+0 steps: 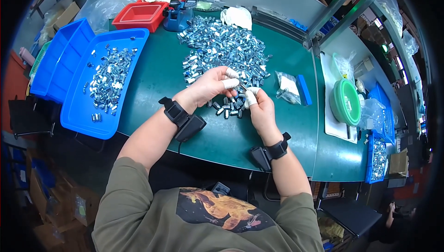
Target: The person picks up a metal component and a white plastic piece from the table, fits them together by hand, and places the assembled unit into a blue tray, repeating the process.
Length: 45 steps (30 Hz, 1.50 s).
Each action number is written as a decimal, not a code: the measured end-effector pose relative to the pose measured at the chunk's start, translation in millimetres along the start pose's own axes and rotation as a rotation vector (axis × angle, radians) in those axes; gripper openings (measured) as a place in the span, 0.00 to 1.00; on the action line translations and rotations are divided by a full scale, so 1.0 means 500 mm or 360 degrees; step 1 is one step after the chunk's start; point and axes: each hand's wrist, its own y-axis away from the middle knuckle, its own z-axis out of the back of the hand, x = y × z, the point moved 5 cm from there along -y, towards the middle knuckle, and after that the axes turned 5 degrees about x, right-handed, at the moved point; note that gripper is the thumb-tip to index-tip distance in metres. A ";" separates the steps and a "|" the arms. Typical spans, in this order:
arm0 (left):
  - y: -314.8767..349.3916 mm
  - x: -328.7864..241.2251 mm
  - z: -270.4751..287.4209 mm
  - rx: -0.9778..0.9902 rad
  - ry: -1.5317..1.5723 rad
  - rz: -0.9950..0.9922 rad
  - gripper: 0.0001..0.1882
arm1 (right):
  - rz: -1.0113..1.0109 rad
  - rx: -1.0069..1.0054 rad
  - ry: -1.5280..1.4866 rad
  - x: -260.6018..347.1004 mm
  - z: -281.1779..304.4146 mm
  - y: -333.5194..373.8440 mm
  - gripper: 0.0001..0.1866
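Note:
Over the near edge of a large pile of small shiny metal parts [226,44], my two hands meet. My left hand [215,83] has white covers on its fingertips and pinches a small metal part [243,87]. From the other side, my right hand [261,106], its thumb and finger also covered, closes on the same part. Fingers hide most of this piece, so its exact kind does not show. Just below the hands, several loose metal parts [226,111] lie on the green table [203,136].
To the left, a blue tray [74,113] holds more metal parts, beside a blue bin [60,62]. Behind stand a red tray [138,18] and a blue device [178,18]. A plastic bag [287,88] lies right of the pile; green bowls [340,104] sit farther right.

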 end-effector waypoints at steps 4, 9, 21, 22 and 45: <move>0.001 -0.011 -0.002 0.0063 -0.0372 -0.0062 0.07 | 0.0084 -0.0036 0.0117 0.005 0.004 -0.001 0.07; 0.007 -0.016 -0.016 0.0194 -0.0369 -0.0217 0.07 | -0.0345 0.0326 -0.0656 -0.015 0.004 0.004 0.09; 0.004 -0.011 -0.028 0.0085 -0.0309 -0.0430 0.07 | -0.0287 0.0162 -0.0873 0.013 0.000 0.001 0.09; 0.003 -0.011 -0.028 0.0082 -0.0324 -0.0451 0.07 | -0.0248 0.0149 -0.0754 0.009 0.002 0.001 0.09; 0.029 -0.041 -0.054 0.0298 -0.0588 -0.0596 0.07 | -0.0488 0.0691 -0.1194 -0.004 -0.022 0.010 0.14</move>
